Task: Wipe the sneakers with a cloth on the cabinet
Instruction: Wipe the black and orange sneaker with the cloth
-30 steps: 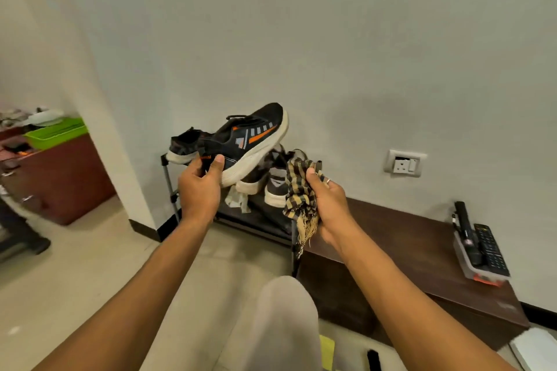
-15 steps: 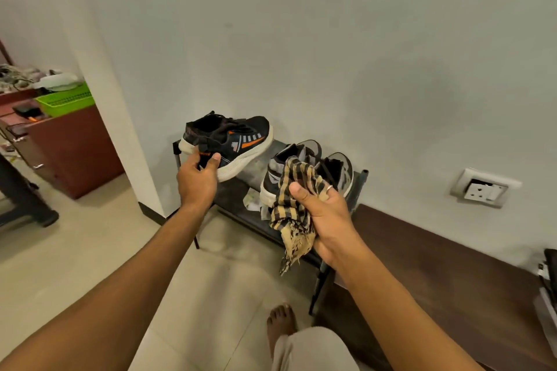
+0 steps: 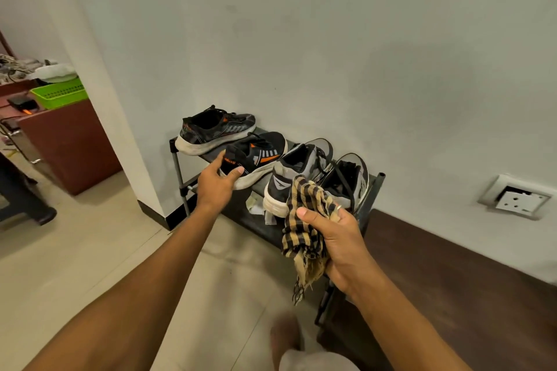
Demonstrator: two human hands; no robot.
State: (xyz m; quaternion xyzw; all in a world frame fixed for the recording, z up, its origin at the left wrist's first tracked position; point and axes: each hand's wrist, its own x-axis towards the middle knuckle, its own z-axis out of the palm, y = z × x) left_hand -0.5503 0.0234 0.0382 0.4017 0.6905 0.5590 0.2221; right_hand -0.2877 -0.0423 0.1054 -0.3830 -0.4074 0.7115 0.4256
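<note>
- On the top shelf of the shoe rack (image 3: 177, 166), head view: black-and-orange sneaker (image 3: 259, 153), heel at the near edge, between a dark grey sneaker (image 3: 214, 129) at far left and a grey pair (image 3: 301, 166) at right.
- Left hand (image 3: 215, 187) holds its heel, thumb and fingers curled on either side.
- Right hand (image 3: 337, 238), nearer, fingers clamped round a checked cloth (image 3: 304, 214); frayed tail hangs down.
- Brown cabinet (image 3: 452, 280) just right of the rack; wall socket (image 3: 518, 197) above it.
</note>
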